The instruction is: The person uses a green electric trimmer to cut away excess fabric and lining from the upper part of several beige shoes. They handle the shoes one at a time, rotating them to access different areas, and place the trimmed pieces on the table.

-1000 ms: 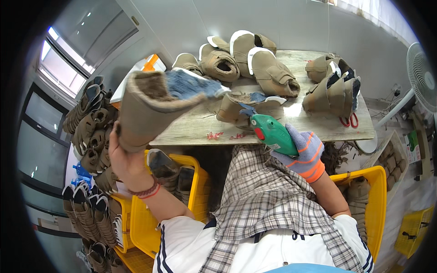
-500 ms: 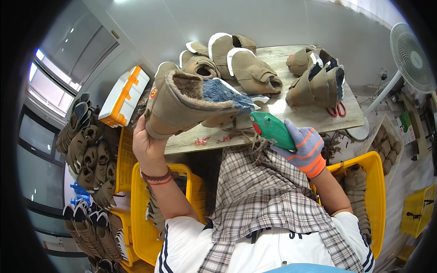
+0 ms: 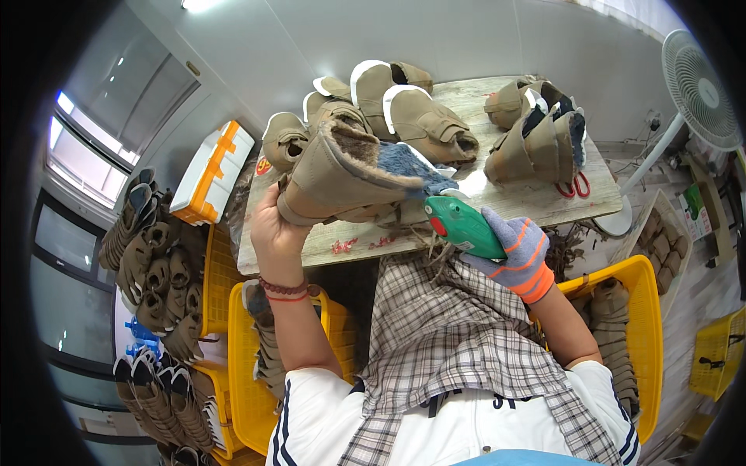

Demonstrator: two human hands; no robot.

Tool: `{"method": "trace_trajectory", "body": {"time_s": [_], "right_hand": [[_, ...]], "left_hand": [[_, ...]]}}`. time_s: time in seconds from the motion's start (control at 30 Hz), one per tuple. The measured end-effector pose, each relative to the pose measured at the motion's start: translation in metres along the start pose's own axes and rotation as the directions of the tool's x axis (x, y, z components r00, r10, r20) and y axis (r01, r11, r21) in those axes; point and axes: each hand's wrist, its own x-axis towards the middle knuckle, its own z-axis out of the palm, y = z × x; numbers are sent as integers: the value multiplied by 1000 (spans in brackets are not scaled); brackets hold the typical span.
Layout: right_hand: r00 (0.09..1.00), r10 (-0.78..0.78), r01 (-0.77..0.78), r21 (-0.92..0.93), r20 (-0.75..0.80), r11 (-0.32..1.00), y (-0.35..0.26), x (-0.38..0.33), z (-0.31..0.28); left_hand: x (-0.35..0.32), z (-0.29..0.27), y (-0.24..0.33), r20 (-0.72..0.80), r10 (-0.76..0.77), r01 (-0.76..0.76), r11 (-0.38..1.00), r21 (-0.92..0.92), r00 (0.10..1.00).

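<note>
My bare left hand (image 3: 273, 231) grips a brown shoe upper (image 3: 330, 175) by its rounded end, holding it tilted above the table's front edge. Brown fleece lines its opening, and blue fleece (image 3: 400, 161) shows along the side toward my right hand. In a grey-and-orange glove, my right hand (image 3: 517, 252) is closed around a green handheld electric cutter (image 3: 466, 225) with a red button. The cutter's front end meets the fleecy edge of the upper; its blade is too small to make out.
More brown uppers (image 3: 423, 124) lie on the wooden table (image 3: 505, 206), with red-handled scissors (image 3: 573, 186) at the right. Yellow baskets (image 3: 242, 388) holding uppers flank me. A white-and-orange case (image 3: 214, 175) stands at left, a fan (image 3: 703, 93) at far right.
My left hand and the shoe upper have shifted right and slightly down, bringing the fleecy edge against the cutter's front. My right hand has hardly moved.
</note>
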Motion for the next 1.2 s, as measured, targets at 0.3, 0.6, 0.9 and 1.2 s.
{"method": "trace_trajectory", "body": {"time_s": [0.3, 0.6, 0.9, 1.2], "right_hand": [[996, -11, 18, 76, -86, 997, -5, 12, -3], [990, 116, -97, 212, -84, 972, -13, 23, -6], [926, 363, -363, 500, 103, 786, -13, 25, 2], [832, 533, -497, 640, 158, 586, -15, 29, 5]], "left_hand": [[2, 17, -34, 110, 3, -16, 993, 116, 994], [3, 13, -62, 309, 126, -189, 965, 184, 943], [10, -8, -80, 435, 122, -334, 827, 452, 892], [15, -32, -97, 416, 189, -450, 210, 868, 890]]}}
